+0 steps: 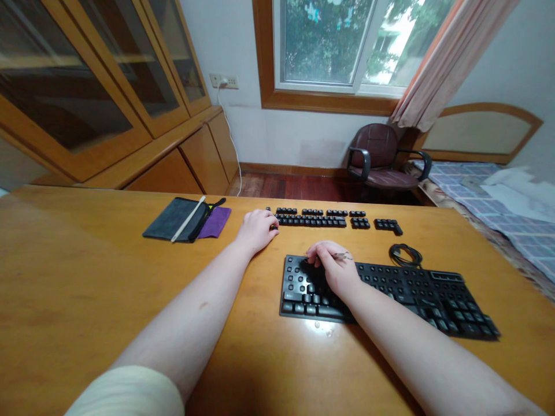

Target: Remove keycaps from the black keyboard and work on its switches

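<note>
A black keyboard [390, 297] lies on the desk, its lower rows and number pad still capped and many upper-left positions bare. My right hand [333, 267] is closed around a thin metal tool [342, 256], over the bare upper-left part of the keyboard; the tool's working end is hidden by my fingers. Past the keyboard, black keycaps [312, 221] are laid out in rows and small groups. My left hand [259, 230] is at the left end of these rows, fingers curled on a small black keycap [273, 227].
Left on the desk [87, 289] lie a dark grey zip pouch [171, 219], a pale stick [188, 219] on it, and a purple cloth [215, 222]. A coiled black cable [405, 255] sits behind the keyboard. Beyond the desk stand an armchair [375, 150] and a bed [459, 185].
</note>
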{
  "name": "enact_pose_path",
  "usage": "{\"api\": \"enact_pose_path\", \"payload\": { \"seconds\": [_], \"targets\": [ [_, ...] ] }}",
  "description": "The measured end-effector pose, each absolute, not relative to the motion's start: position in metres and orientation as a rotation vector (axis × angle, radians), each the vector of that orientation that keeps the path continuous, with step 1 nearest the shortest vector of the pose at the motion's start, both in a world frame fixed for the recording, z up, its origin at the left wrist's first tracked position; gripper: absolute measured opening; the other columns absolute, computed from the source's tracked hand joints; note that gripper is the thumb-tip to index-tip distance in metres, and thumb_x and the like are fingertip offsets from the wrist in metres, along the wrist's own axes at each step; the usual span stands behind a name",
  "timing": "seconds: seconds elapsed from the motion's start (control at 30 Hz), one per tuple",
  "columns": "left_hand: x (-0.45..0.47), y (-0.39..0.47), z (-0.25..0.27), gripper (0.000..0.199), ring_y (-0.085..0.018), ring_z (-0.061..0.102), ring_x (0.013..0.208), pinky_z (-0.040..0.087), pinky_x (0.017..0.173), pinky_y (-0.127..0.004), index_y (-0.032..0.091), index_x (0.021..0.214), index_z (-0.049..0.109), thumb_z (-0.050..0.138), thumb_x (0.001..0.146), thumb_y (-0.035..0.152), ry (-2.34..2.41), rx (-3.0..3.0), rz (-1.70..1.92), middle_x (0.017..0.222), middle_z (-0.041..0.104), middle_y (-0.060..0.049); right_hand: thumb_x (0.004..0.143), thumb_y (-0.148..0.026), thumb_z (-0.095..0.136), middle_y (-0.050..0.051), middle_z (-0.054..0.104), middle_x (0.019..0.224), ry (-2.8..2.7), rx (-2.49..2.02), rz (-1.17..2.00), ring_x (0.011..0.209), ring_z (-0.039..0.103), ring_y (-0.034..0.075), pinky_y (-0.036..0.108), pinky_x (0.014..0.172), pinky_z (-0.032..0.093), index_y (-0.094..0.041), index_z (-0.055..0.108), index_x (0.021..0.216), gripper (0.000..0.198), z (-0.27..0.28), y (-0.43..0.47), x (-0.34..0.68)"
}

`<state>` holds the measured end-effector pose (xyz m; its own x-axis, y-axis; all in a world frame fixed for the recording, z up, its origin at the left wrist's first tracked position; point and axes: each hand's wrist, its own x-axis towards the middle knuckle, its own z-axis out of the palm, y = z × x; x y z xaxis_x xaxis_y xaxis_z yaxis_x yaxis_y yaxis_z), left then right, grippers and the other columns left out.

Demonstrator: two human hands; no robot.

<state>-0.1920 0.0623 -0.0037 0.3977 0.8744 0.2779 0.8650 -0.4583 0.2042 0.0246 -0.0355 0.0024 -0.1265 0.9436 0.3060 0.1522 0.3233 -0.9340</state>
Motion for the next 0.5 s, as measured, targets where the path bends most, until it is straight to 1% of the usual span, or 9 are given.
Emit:
{"api": "enact_pose_path", "payload": {
  "seconds": [0.23,0.5],
  "targets": [
    [-0.1922,0.0617,-0.0006,0.014,-0.025,0.052,0.099,0.036,0.085,-0.039,0.025,0.084,0.065,0.064,0.074,0.034,1.675,2.580,0.512,0.101,0.064,-0.004,0.090,-0.040,0.045,0.005,0.061,0.070,-1.539,-1.032,0.961,0.062,0.055,0.014,0.025,0.053,0.046,-0.017,0.063,0.068,0.037,0.0028,-0.0360,0.0241],
    [-0.1938,0.0643,-0.0044,0.012,-0.025,0.052,0.099,0.037,0.084,-0.039,0.025,0.083,0.065,0.065,0.074,0.032,1.682,2.585,0.526,0.099,0.064,-0.003,0.090,-0.041,0.044,0.005,0.061,0.069,-1.543,-1.032,0.959,0.061,0.055,0.014,0.025,0.053,0.045,-0.017,0.064,0.069,0.037,0.0014,-0.0356,0.0246]
  ]
}}
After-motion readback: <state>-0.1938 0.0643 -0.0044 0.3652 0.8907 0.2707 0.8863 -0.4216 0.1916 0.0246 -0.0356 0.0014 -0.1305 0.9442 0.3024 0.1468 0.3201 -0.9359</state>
